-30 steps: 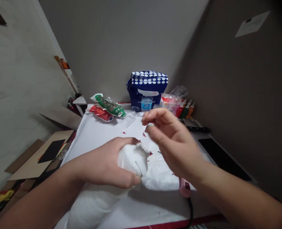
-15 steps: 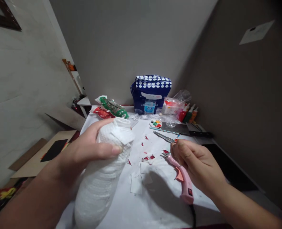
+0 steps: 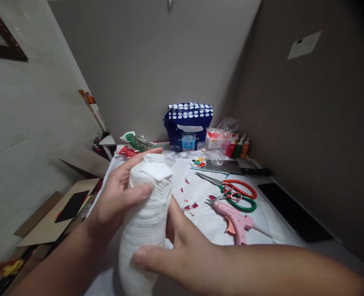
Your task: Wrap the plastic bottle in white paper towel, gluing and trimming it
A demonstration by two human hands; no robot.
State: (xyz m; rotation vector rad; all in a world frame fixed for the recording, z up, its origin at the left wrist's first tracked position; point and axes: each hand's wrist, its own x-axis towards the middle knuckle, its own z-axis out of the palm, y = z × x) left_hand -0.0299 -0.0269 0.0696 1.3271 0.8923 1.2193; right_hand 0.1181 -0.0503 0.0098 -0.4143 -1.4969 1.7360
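Note:
A white bottle-like form (image 3: 146, 222), wrapped in ribbed paper or gauze, tilts in front of me with its narrow neck upward. My left hand (image 3: 117, 197) grips its upper left side, thumb across the front below the neck. Lower down, my right hand (image 3: 182, 246) clasps the right side with its thumb on the front; the other fingers are hidden behind. A loose white flap (image 3: 159, 170) sticks out near the neck. Right of the form lie scissors (image 3: 246, 190) with red and green handles, a smaller pair of scissors (image 3: 233, 194) and a pink hot glue gun (image 3: 231, 213).
Red scraps (image 3: 194, 205) dot the white table cover (image 3: 182, 170). At the back stand a blue bag (image 3: 188, 127), paint bottles (image 3: 239, 146), a paint palette (image 3: 198, 163) and a green decorated piece (image 3: 139, 142). A black panel (image 3: 293, 211) lies right; cardboard (image 3: 58, 209) is left.
My right hand has let go of the scissors, now lying on the table, and has come left to clasp the white form. The form stands more upright, still in my left hand.

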